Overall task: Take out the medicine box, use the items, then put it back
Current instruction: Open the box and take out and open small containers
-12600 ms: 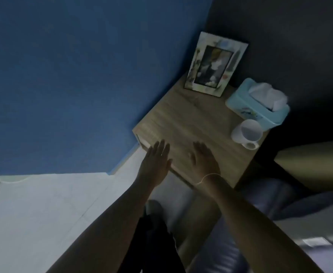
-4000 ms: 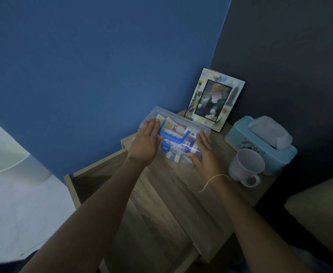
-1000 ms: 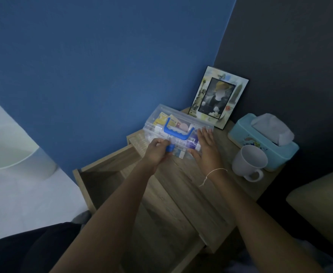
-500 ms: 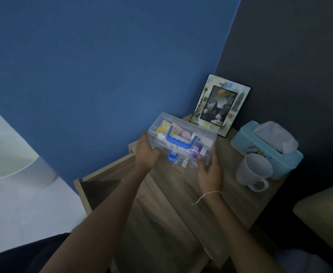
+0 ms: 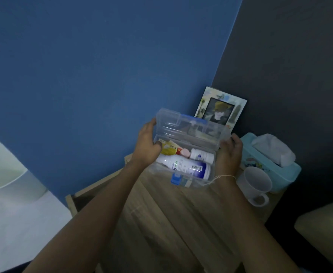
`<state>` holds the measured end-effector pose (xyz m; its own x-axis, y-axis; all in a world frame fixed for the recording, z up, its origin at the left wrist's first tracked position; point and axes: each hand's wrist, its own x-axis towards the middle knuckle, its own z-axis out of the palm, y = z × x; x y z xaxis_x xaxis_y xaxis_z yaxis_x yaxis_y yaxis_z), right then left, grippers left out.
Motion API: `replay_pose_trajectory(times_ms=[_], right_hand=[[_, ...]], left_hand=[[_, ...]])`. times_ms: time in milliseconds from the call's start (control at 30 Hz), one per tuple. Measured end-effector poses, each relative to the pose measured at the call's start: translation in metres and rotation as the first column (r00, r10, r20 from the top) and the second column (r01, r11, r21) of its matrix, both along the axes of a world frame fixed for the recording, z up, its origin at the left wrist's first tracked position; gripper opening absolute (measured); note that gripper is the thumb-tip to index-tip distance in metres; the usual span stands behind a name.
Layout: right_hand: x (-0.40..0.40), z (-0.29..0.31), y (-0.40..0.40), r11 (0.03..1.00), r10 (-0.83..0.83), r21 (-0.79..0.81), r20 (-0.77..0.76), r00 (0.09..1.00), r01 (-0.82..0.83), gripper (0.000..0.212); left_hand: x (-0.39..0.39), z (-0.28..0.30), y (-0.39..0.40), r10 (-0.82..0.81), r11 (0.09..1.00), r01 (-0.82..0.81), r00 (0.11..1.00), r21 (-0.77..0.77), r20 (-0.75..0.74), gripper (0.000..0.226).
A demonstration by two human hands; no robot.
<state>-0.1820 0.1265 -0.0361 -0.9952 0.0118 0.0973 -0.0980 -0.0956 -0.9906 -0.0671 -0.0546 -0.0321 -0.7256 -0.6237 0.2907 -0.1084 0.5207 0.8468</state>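
Note:
A clear plastic medicine box [image 5: 198, 183] with a blue latch [image 5: 176, 178] is held above the wooden bedside table [image 5: 173, 217]. Its lid [image 5: 189, 128] stands tipped back and open. Inside lie a large white bottle with a blue label [image 5: 185, 168], a small white bottle [image 5: 202, 155] and a yellow packet [image 5: 169, 150]. My left hand [image 5: 147, 146] grips the box's left end, fingers on the lid edge. My right hand [image 5: 228, 156] grips the right end.
A picture frame [image 5: 220, 108] leans in the corner behind the box. A teal tissue box [image 5: 270, 164] and a white mug [image 5: 257, 184] stand on the table's right. The table's drawer [image 5: 82, 198] is pulled out at left. A cushion [image 5: 325, 231] lies at right.
The box's lid has swung up and open, showing the bottles inside. Both hands stay on the box's ends, now a little higher, with it lifted off the table.

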Motion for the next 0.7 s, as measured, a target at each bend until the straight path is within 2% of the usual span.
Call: replay_pose_trajectory(times_ms=[100,200,267,333,433,600,700], right_hand=[[-0.005,-0.006,-0.006,0.978,0.119,0.174,-0.034,0.992,-0.111,0.056],[-0.006,-0.019,-0.007,0.882,0.25,0.414,-0.005,0.968,-0.226,0.071],[-0.006,-0.029,-0.007,0.825,0.284,0.496,0.048,0.958,-0.27,0.076],[-0.006,-0.035,-0.008,0.795,0.284,0.534,0.094,0.954,-0.289,0.078],[-0.008,-0.038,-0.012,0.775,0.281,0.563,0.098,0.955,-0.286,0.079],[-0.01,-0.039,-0.009,0.772,0.293,0.562,0.103,0.951,-0.299,0.078],[-0.012,-0.04,-0.008,0.78,0.293,0.549,0.103,0.951,-0.3,0.078]], left_hand=[[-0.014,-0.004,-0.012,-0.078,0.997,0.075,0.989,0.029,0.128,0.079],[-0.023,-0.013,-0.022,-0.153,0.984,0.12,0.948,0.13,0.28,0.079],[-0.026,-0.023,-0.025,-0.181,0.976,0.122,0.914,0.18,0.364,0.071],[-0.026,-0.033,-0.022,-0.189,0.974,0.12,0.897,0.192,0.399,0.063],[-0.027,-0.045,-0.017,-0.168,0.979,0.115,0.918,0.166,0.358,0.058],[-0.031,-0.05,-0.015,-0.146,0.988,0.154,0.889,0.016,0.433,0.056],[-0.032,-0.051,-0.014,-0.132,0.988,0.152,0.88,-0.009,0.456,0.056]])
